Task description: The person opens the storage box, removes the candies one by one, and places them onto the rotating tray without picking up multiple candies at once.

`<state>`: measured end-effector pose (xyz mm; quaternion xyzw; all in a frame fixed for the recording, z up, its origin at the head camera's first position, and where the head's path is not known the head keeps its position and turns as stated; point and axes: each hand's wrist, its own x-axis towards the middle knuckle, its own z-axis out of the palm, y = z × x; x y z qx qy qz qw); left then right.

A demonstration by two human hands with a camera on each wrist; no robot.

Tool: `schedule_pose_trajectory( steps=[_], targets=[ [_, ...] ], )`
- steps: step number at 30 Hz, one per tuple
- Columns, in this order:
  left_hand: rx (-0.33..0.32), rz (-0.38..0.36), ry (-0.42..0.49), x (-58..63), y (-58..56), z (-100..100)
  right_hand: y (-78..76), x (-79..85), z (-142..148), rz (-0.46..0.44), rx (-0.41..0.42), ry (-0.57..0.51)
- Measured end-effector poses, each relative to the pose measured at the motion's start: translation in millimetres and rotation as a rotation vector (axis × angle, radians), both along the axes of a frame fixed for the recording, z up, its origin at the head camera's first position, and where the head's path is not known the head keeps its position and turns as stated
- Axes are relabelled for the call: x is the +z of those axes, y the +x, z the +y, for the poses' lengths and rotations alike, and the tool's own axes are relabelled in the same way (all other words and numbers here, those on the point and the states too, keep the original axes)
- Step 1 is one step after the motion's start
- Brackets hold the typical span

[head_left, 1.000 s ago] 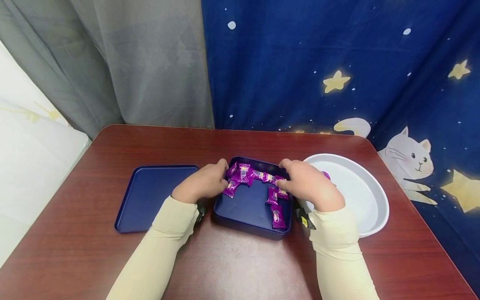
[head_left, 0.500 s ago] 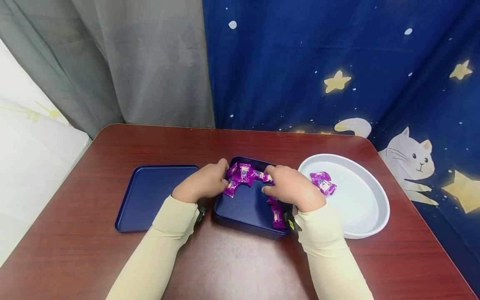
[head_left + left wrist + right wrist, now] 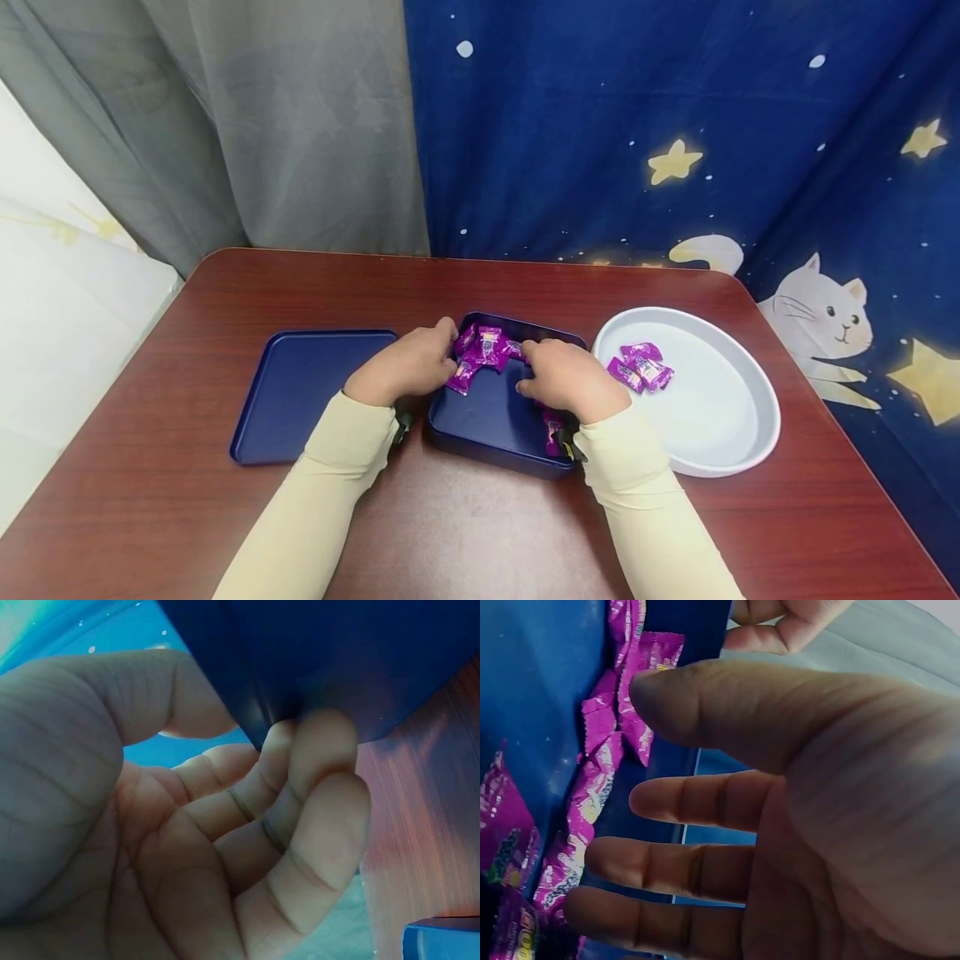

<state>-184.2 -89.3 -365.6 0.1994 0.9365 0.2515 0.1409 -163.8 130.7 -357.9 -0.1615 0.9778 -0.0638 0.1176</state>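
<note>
A dark blue square box (image 3: pixel 487 452) holds several purple wrapped candies (image 3: pixel 489 346), most along its far side and some at the right. My left hand (image 3: pixel 408 362) grips the box's left side near the far corner. The left wrist view has the thumb on one side of the box wall (image 3: pixel 337 660) and curled fingers against the other. Inside the box, my right hand (image 3: pixel 573 379) reaches over the candies and hides part of them. Seen from the right wrist, its fingers are extended and spread, the thumb right at a row of candies (image 3: pixel 592 791).
To the right stands a round white tray (image 3: pixel 723 408) with a few purple candies (image 3: pixel 652 373) near its left side. A flat dark blue lid (image 3: pixel 315 392) lies left of the box. Curtains (image 3: pixel 570 125) hang behind the brown table (image 3: pixel 450 533).
My right hand has moved left from the box's right edge to over the candies, uncovering the candies in the white tray. The left hand and the box have stayed in place.
</note>
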Motion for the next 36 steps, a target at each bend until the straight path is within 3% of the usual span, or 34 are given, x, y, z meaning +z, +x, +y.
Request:
schedule_pose_trajectory(
  steps=[16, 32, 36],
  targets=[
    [-0.012, 0.021, -0.005, 0.4, 0.0, -1, -4.6, -11.3, -2, -0.065, 0.006, 0.011],
    [-0.006, 0.022, 0.000, 0.1, -0.3, 0, -5.0, -17.4, -8, 0.017, 0.185, -0.070],
    [-0.010, 0.020, 0.004, 0.6, 0.4, -1, -5.1, -18.1, -8, 0.047, 0.198, -0.065]
  ],
)
